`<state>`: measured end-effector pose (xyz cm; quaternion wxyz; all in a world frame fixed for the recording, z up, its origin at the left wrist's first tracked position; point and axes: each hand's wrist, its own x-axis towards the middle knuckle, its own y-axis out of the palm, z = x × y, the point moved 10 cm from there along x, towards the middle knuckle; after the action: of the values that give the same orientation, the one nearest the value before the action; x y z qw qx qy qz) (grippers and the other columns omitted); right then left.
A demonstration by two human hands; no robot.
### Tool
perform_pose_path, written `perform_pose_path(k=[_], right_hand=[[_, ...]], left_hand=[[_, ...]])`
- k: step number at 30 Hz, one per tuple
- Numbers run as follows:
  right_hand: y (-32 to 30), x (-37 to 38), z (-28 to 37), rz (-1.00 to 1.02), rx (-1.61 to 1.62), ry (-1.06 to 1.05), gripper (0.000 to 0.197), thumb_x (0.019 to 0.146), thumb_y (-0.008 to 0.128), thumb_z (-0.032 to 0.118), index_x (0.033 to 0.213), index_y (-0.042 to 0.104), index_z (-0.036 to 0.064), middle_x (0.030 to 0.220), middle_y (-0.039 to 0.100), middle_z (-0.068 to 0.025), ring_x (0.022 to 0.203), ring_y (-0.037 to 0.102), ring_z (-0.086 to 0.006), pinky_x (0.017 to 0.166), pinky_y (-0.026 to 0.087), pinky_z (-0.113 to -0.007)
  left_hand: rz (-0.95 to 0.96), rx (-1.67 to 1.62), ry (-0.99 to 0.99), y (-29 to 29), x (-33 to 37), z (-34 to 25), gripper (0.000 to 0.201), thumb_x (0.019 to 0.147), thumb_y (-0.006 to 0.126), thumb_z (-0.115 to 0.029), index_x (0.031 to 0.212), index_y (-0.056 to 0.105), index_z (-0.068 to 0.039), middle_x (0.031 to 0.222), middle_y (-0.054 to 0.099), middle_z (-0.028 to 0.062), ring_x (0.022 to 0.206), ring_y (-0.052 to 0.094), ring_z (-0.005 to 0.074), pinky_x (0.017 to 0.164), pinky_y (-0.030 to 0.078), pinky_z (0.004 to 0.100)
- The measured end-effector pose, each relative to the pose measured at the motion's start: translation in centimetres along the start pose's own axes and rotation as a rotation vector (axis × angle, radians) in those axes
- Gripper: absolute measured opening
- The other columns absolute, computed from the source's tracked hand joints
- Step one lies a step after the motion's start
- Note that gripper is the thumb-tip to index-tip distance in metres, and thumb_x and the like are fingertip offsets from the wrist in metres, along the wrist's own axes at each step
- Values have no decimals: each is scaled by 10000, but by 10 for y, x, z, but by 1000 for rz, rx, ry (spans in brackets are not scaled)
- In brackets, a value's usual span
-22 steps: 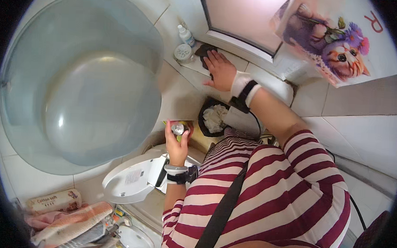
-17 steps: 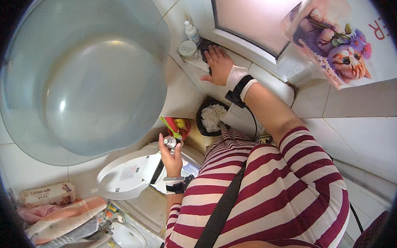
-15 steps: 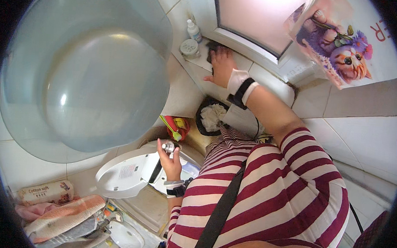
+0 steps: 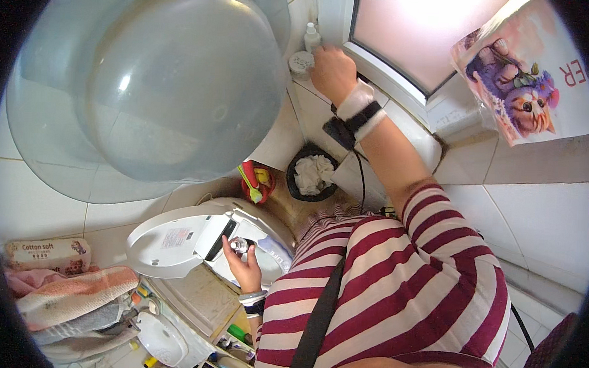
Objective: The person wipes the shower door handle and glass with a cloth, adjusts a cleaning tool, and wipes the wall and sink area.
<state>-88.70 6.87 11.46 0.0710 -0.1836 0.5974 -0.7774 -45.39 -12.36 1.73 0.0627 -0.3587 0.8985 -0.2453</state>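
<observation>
In my left hand (image 4: pixel 246 274) is a small bottle (image 4: pixel 240 245) with a clear silvery cap, held upright in the fingers above the toilet (image 4: pixel 163 247). Its body is mostly hidden by the hand. At the tiled window ledge (image 4: pixel 408 133), my right hand (image 4: pixel 335 74) is bent with the fingers curled. Its fingertips are close to a round white jar (image 4: pixel 301 64) and a white spray bottle (image 4: pixel 311 37). What those fingers hold, if anything, is covered by the back of the hand.
A large translucent tub (image 4: pixel 180 87) fills the upper left. Below the ledge stands a black-lined bin (image 4: pixel 314 191) with crumpled tissue, beside a red container (image 4: pixel 270 195) with a brush. Towels (image 4: pixel 93 287) and a tissue pack (image 4: pixel 47 255) lie at lower left. A printed bag (image 4: pixel 535 96) hangs upper right.
My right hand, flat on a dark cloth before, has moved toward the white jar and spray bottle and its fingers have curled. My left hand still holds the small bottle. The view has shifted.
</observation>
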Motion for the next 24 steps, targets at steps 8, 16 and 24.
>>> perform_pose_path(k=[8, 16, 24], right_hand=[[-8, 47, 2, -239, 121, 45, 386, 782, 621, 255, 1073, 453, 65, 972, 573, -167, 817, 614, -356, 676, 508, -433], [-27, 21, 1, -444, 288, -116, 377, 768, 628, 224, 1063, 459, 61, 918, 589, -172, 780, 610, -348, 637, 497, -427], [-81, -67, 6, -440, 708, -336, 434, 721, 654, 123, 1112, 486, 39, 931, 600, -160, 796, 634, -286, 657, 528, -337]], left_hand=[[9, -25, -7, -4, -8, 8, 723, 776, 629, 28, 1380, 233, 12, 1165, 491, 170, 987, 532, 238, 876, 425, 318], [29, 20, 40, 1, -3, -2, 716, 784, 629, 10, 1381, 234, 8, 1151, 497, 164, 988, 536, 238, 872, 431, 323], [33, -39, 41, 7, 11, -16, 696, 723, 703, -5, 1323, 350, 7, 1100, 526, 145, 944, 545, 222, 829, 446, 311]])
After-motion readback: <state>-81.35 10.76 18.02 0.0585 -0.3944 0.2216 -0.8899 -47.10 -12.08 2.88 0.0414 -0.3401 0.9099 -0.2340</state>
